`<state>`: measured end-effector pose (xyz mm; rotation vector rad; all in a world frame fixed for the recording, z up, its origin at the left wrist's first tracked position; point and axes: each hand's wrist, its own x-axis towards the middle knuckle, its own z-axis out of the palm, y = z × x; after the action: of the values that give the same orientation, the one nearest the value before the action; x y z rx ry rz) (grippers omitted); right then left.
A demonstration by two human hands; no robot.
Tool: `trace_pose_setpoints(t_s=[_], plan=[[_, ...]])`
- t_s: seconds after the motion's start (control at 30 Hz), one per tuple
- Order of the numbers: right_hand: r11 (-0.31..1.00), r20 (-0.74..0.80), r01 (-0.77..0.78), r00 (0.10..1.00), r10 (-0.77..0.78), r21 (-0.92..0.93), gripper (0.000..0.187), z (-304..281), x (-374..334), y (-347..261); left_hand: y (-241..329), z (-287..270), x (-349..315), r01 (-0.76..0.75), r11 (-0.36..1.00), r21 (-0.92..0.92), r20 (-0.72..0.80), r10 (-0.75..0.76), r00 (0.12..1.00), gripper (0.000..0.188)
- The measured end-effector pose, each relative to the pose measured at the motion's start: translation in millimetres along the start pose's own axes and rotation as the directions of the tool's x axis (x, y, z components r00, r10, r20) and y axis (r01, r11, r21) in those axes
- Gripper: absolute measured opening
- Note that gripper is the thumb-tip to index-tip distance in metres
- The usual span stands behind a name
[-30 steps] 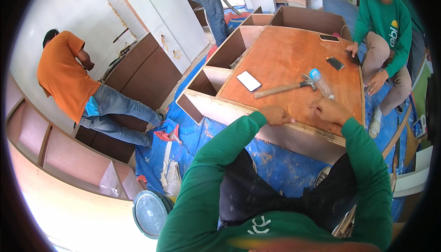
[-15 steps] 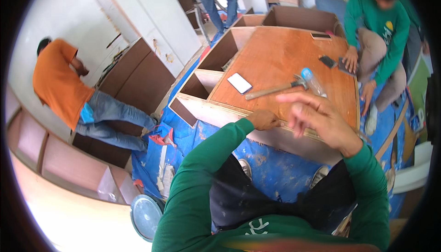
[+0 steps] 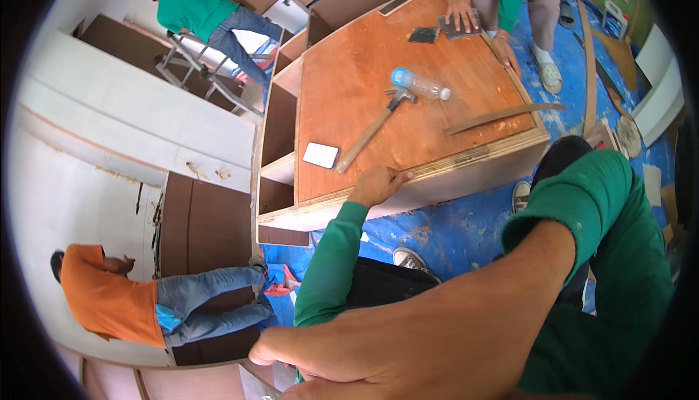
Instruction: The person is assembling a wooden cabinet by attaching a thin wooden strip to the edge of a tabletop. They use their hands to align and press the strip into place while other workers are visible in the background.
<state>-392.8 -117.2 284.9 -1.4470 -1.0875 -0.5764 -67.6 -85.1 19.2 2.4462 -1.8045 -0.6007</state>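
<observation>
My left hand [image 3: 376,186] is closed at the near edge of a wooden cabinet [image 3: 466,163] lying flat, its thumb along the plywood edge. Very close to the camera, my right hand [image 3: 393,345] reaches across the lower part of the view; its fingers are partly cut off by the lower rim. On the cabinet's brown panel lie a claw hammer [image 3: 370,136] with a wooden handle, a white-faced phone [image 3: 320,155], a clear plastic bottle [image 3: 424,84] with a blue end, and a thin wooden strip [image 3: 502,118] overhanging the right edge.
At the far right, a co-worker's hand [image 3: 459,10] presses a dark flat piece beside a similar black piece [image 3: 424,35]. A dark phone [image 3: 395,4] lies farther back. Someone in orange [image 3: 109,298] stands left; another in green [image 3: 196,10] is by a ladder [image 3: 196,72]. Blue sheeting [image 3: 466,236] covers the floor.
The view has swung, moving the cabinet up and leftward. My right hand has come from above the panel's near edge toward the camera, uncovering the wooden strip. My left hand stays at the edge.
</observation>
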Motion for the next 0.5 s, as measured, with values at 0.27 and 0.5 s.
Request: trace_pose_setpoints(t_s=[0.27,0.5], plan=[[0.714,-0.061,-0.461,0.859,0.508,-0.527,0.043,-103,-2,60,1,9,-27,-0.105,0.992,-0.069,-0.105,0.097,0.99,0.06],[-0.036,-0.635,-0.789,0.465,0.617,-0.613,0.053,-267,-221,156,19,-1,-23,-0.138,0.99,-0.004,-0.155,0.135,0.979,0.058]])
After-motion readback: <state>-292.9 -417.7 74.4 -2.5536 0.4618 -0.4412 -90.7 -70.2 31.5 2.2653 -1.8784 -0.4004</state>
